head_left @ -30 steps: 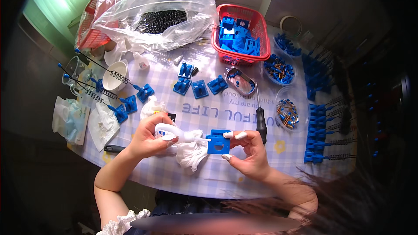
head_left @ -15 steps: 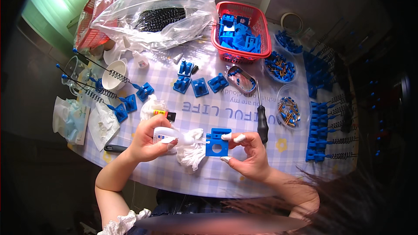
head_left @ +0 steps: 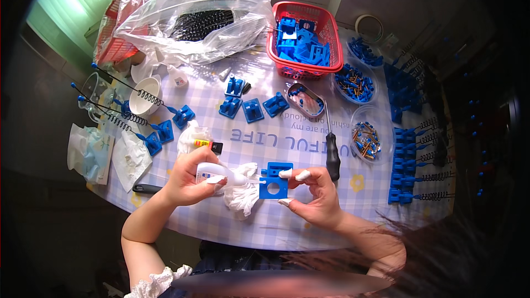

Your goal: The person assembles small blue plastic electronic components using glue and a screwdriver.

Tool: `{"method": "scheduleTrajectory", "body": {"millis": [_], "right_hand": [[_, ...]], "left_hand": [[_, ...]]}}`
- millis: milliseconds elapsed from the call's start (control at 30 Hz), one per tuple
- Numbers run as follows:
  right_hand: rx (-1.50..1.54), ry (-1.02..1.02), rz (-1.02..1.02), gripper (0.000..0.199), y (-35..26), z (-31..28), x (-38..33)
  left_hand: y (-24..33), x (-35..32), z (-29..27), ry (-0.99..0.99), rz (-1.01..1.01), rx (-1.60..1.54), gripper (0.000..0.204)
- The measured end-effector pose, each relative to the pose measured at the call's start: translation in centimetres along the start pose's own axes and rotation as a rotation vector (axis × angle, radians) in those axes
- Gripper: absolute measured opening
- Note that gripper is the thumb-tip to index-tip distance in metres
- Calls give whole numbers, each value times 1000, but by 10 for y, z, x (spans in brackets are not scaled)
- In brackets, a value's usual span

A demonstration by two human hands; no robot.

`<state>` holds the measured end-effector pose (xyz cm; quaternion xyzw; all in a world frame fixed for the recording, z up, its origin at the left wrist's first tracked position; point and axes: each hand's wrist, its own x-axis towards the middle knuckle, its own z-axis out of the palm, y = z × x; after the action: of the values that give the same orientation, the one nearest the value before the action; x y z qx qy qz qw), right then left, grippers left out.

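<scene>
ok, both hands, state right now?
Left hand: closed, holding the white squeeze bottle.
Right hand: closed, fingertips pinching the blue plastic part at its right edge.

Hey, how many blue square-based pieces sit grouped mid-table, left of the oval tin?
4: back piece, beside a small black part; left piece, just in front; middle piece, next along; right piece, nearest the oval tin. None seems hidden.
</scene>
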<state>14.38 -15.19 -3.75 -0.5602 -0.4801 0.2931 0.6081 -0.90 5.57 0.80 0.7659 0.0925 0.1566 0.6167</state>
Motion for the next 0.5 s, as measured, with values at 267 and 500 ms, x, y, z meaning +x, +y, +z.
{"method": "scheduleTrajectory", "body": {"millis": [267, 500], "right_hand": [[-9, -6, 2, 50, -1, 0, 0], [-7, -7, 2, 51, -2, -1, 0]], "left_hand": [[3, 1, 1, 3, 7, 56, 18], [1, 1, 1, 0, 0, 44, 18]]}}
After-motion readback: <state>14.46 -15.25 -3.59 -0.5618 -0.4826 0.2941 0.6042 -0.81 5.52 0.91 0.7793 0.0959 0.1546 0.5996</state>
